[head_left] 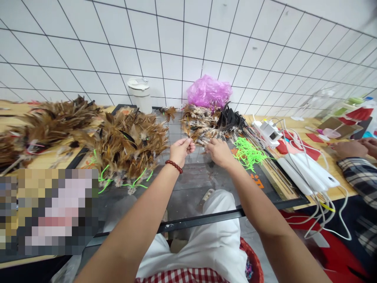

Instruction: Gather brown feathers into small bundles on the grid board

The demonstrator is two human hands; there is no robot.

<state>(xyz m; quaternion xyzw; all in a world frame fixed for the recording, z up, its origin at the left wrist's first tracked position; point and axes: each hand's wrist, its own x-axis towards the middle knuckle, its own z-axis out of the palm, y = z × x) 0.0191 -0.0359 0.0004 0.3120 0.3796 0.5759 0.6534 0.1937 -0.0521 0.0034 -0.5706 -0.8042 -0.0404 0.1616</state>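
Many mottled feathers are lying in front of the purple bag. Farther in front of it, the left hand is pinching, the right hand curling nearly closed; whether they are gripping anything, I cannot tell. Green cords are lying right of the bag.

Count as follows. Left hand: one. Right hand: one. Bead bracelet: one. Lidded cup: one. Pink plastic bag: one. Green cord tangle: one. Feathers: overlapping, uncountable.
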